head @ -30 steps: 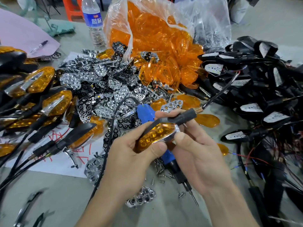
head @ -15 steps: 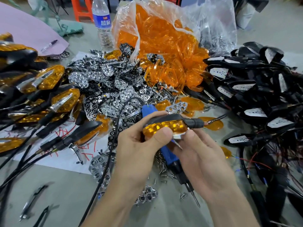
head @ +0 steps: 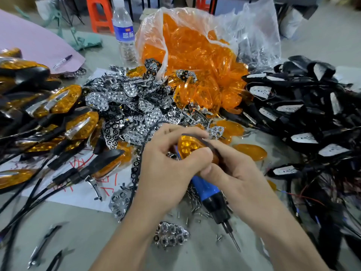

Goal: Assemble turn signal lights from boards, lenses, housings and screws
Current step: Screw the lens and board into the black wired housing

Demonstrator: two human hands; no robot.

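The turn signal light [head: 188, 146], a small teardrop unit with a glossy amber plastic lens over faceted round reflector cups and a matt black housing edge, is held just above the middle of the grey table [head: 195, 259], clasped between both hands. The left hand [head: 168, 171] wraps it from the left, fingers curled over the top and thumb pressed onto the lens. The right hand [head: 236, 171] grips it from the right with curled fingers and its thumb tucked beside the left thumb; most of the black housing is hidden under the fingers.

Under the hands, a blue-handled electric screwdriver with a black nose and thin steel bit [head: 210, 194] lies pointing toward the near edge, on a scatter of small bright metal screws [head: 195, 206]. A heap of chrome-plated reflector boards with honeycomb holes [head: 134, 108] fills the table's centre, and one more lies apart near the front edge. Behind it, toward the far edge, a crinkled clear plastic bag spills translucent orange lenses [head: 195, 55]. Along the right edge sits a tangle of black housings with white inserts and thin wires [head: 304, 116]. Along the left edge lie finished amber-and-black lights with black stems [head: 64, 102], partly on a white paper sheet with red marks [head: 78, 190]. A clear water bottle with a blue label [head: 125, 34] stands at the far edge.
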